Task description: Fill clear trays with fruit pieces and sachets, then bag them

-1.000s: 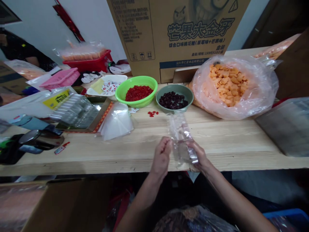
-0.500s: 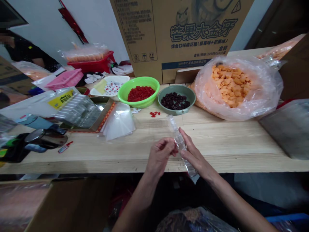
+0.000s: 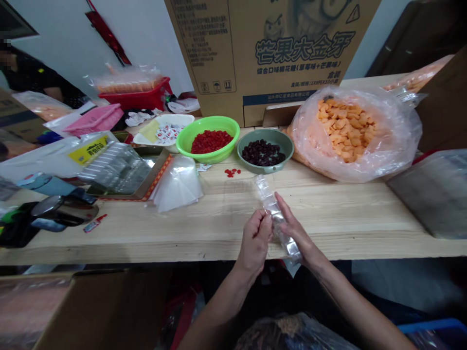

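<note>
Clear plastic strip [image 3: 268,197] is held over the worktop [image 3: 350,218], on the near side of the grey-green bowl [image 3: 265,169], its long axis slanting from that bowl rightward to the worktop's near edge. The left hand [image 3: 255,239] pinches its left side; the right hand [image 3: 298,237] grips along its right. Right of the bowl slumps an open bag [image 3: 308,143] of orange pieces [image 3: 345,129]; left of it, a lime-green basin [image 3: 208,157] of red pieces [image 3: 211,142]. The bowl itself holds dark pieces [image 3: 263,153].

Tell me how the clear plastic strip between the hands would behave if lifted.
The clear plastic strip is probably light for its size, being see-through plastic. Its row of segments runs straight between the left hand and right hand, so it may be fairly stiff. Its glossy shine suggests it could be slippery.
</note>
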`<state>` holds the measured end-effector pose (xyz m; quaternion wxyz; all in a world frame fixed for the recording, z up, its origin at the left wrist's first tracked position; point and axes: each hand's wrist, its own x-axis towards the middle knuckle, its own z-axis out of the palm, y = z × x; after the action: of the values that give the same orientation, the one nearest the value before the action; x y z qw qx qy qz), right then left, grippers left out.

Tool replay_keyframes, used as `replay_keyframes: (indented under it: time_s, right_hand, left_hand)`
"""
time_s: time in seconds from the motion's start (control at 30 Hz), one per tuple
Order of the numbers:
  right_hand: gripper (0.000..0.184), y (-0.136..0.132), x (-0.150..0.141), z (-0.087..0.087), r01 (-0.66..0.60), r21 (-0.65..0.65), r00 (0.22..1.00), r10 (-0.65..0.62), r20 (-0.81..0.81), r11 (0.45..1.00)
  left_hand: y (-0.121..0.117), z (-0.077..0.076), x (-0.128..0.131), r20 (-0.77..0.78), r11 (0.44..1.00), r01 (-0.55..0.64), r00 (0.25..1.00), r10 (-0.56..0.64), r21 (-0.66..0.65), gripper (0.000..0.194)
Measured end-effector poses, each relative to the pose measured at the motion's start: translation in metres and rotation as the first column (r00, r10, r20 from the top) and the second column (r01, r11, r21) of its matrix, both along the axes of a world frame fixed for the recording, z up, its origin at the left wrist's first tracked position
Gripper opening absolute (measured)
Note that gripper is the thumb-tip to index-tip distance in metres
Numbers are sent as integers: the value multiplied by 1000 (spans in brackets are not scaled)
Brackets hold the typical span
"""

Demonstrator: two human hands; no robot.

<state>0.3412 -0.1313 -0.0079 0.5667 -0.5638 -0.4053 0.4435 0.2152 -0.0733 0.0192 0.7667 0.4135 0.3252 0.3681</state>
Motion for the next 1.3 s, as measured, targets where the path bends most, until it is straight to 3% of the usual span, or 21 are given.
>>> replay_keyframes:
  time_s: [0.1,0.2,0.27,0.3,0.33,0.4,0.47,0.57,0.67,0.83,1.0,1.1,1.17,1.2,1.3]
  right_hand:
    - [76,-4,39,-13,157,43,977,-162,141,987]
    - [76,-14,75,-19,278,-12,869,-246,429,960]
    - [79,-21,82,-13,296,-28,810,-235,537,955]
    - [79,-24,80,-9,276,-24,802,-216,557,961]
    - [79,-26,74,-3,236,-21,811,-185,556,972]
    - [78,-28,56,8,119,-16,866,-96,492,993]
    - [75,-28,36,17,4,-3,940,-2,342,1000]
    - [72,-26,17,24,-57,17,997,57,43,998]
    - [75,-25,9,28,-41,11,987,43,-155,999]
    - [76,-24,7,25,-35,20,983,38,-177,999]
    - [80,-22,15,10,44,63,986,-54,156,997]
    - [77,-27,42,14,139,53,895,-149,420,989]
    - [77,-36,69,19,228,-39,753,-151,641,973]
    - [79,-42,83,21,305,-114,652,-120,749,946]
    - [86,-57,115,15,545,-317,409,84,909,776]
  left_hand:
    - [16,-20,0,-166,999,-4,986,10,36,34]
    - [36,-40,1,-453,973,13,886,95,230,24]
    - [40,-42,3,-526,932,-12,823,215,361,13]
    - [37,-38,6,-508,927,-24,831,226,373,16]
    - [32,-31,9,-455,943,-26,871,185,333,23]
    - [18,-14,17,-240,992,34,971,-3,126,33]
    - [4,2,24,18,985,142,990,-141,-102,36]
    - [-6,14,31,175,950,151,979,-105,-272,37]
    - [-4,14,31,189,941,141,978,-85,-307,39]
    - [-9,7,28,121,979,136,986,-119,-149,37]
    - [-14,8,16,-75,975,125,991,-113,186,30]
    - [11,15,-20,-137,954,43,991,-2,296,27]
    - [40,20,-63,-151,959,-35,985,80,280,28]
    - [57,21,-89,-187,962,-67,975,119,264,30]
    - [103,10,-168,-356,961,-186,900,250,203,37]
